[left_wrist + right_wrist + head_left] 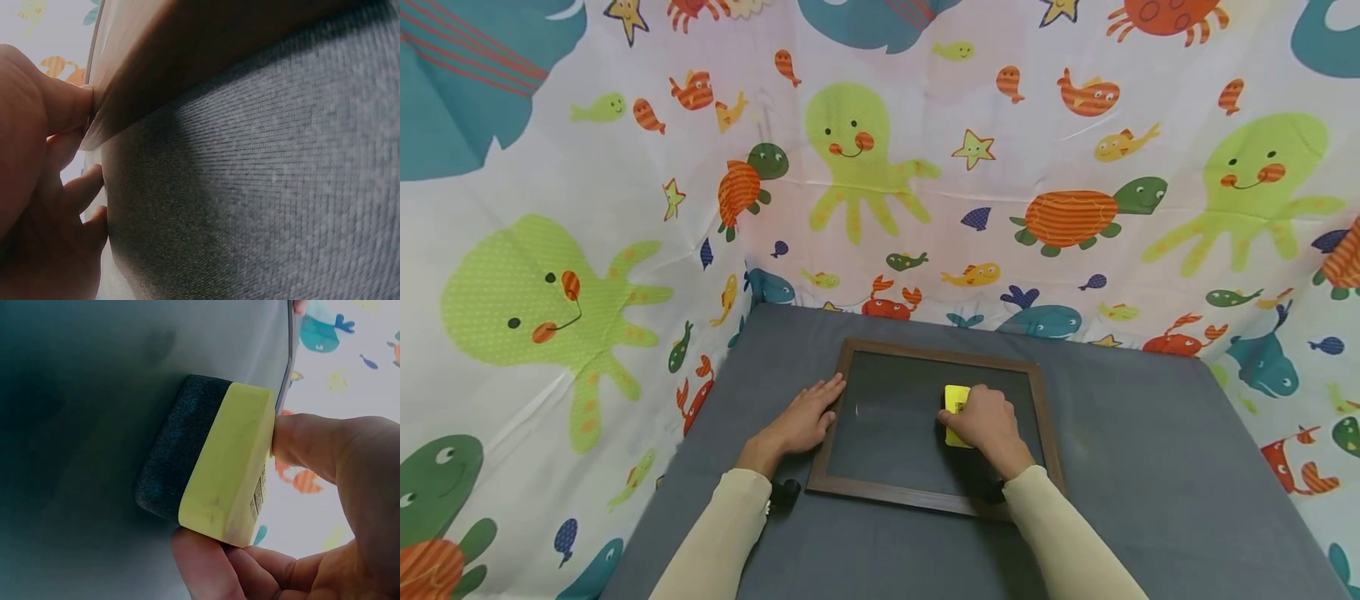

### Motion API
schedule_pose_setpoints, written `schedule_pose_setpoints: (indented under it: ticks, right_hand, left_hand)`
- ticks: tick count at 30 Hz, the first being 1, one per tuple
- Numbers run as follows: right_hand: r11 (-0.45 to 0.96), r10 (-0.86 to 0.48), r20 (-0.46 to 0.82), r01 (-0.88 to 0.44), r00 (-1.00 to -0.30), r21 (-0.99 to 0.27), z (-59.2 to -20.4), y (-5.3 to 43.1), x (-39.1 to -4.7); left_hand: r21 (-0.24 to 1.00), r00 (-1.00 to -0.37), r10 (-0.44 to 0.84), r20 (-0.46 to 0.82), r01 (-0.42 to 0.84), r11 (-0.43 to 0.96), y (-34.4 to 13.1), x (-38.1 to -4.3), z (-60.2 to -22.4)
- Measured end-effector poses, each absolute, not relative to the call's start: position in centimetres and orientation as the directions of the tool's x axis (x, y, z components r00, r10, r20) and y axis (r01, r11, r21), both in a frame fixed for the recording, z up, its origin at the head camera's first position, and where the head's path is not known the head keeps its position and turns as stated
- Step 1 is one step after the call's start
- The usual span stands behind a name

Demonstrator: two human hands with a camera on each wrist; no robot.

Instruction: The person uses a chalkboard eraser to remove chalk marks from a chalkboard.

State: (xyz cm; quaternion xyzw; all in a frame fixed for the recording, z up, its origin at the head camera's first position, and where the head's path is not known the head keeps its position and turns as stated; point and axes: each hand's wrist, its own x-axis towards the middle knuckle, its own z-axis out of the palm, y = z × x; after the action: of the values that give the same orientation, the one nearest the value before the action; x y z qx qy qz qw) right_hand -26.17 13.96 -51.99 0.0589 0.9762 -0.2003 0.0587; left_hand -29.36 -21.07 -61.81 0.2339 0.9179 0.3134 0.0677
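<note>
A framed blackboard [895, 450] with a brown wooden frame [910, 497] lies on the grey cloth. My right hand [992, 423] grips a yellow eraser [956, 400] over the right half of the board. Up close in the right wrist view, the eraser [228, 462] has a dark felt layer facing the board, and my thumb and fingers hold its yellow block. At the board's left edge my left hand [801, 417] rests with fingers extended, touching the frame. In the left wrist view its thumb [69, 106] lies against the frame's side. A small pale mark shows on the board's left part.
Grey cloth [1157, 467] covers the table around the board. A curtain [925, 192] printed with sea animals hangs behind it and along both sides. Dark wrist straps show near both sleeves.
</note>
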Motion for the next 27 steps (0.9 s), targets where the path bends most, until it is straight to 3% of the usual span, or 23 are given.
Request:
schedule_pose_setpoints:
  ticks: [15, 27]
  right_hand:
    - [0.917, 0.138, -0.162, 0.188, -0.977, -0.351, -52.2, 20.3, -25.6]
    - [0.924, 0.127, -0.154, 0.174, -0.98, -0.34, -51.9, 20.2, -24.9]
  left_hand:
    - [0.624, -0.881, 0.474, 0.006, 0.373, 0.686, -20.3, -27.6, -58.1]
    - [0.596, -0.89, 0.455, -0.028, 0.351, 0.723, -20.0, -27.6, -58.2]
